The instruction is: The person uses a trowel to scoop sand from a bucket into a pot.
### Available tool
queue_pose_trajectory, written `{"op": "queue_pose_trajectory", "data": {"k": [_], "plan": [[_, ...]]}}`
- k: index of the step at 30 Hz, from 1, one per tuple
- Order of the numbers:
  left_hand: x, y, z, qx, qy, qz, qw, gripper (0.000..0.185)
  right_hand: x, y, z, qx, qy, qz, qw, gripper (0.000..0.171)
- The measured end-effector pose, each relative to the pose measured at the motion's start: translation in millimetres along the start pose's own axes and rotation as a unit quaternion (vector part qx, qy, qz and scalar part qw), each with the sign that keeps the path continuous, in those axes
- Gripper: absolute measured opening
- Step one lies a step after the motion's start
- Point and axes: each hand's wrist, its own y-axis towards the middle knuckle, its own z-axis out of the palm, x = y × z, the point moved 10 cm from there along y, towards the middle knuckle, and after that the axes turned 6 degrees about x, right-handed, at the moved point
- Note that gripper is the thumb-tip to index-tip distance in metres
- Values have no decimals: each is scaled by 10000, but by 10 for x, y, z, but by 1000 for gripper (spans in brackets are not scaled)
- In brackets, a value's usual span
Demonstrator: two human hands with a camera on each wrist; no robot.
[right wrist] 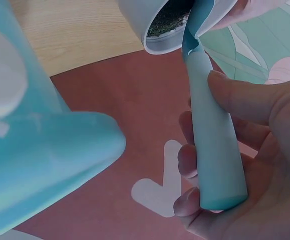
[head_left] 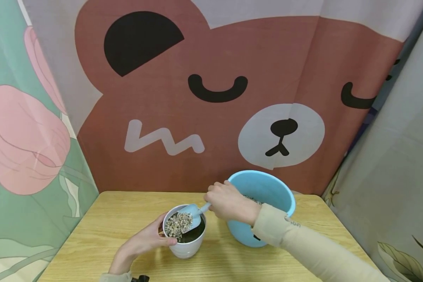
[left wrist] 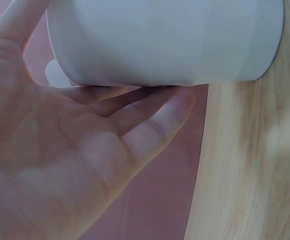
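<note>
Behind scoop (head_left: 192, 215) (gravel-heaped), pot (head_left: 187, 246) soil half-hidden

Wooden table (head_left: 102, 223); bear-print cloth (head_left: 232, 58) behind; floral cloth (head_left: 24, 137) at left.

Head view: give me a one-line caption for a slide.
Left hand steadies a white pot while the right hand tips a blue scoop of gravel over it.

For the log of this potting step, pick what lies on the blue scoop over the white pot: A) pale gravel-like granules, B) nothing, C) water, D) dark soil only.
A: in the head view the scoop, held in the right hand, carries a heap of pale speckled granules over the white pot, which the left hand holds steady.
</note>
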Motion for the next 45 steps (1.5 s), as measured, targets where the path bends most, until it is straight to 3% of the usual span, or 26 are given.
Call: {"op": "queue_pose_trajectory", "data": {"k": [14,28,37,45], "plan": [[14,-34,-8,-89,17,-204,9998,93,-84,-51,-38,382,-102,131,9991,5],[27,-44,-13,-46,-76,-169,9998,93,-131,-117,-147,238,-810,250,9961,13],[45,-47,-24,-129,-42,-181,9997,94,-85,-170,-274,-93,-1690,323,9850,10],[50,-32,-19,-128,24,-211,9997,95,-143,-216,-272,-320,-1579,323,9864,10]]}}
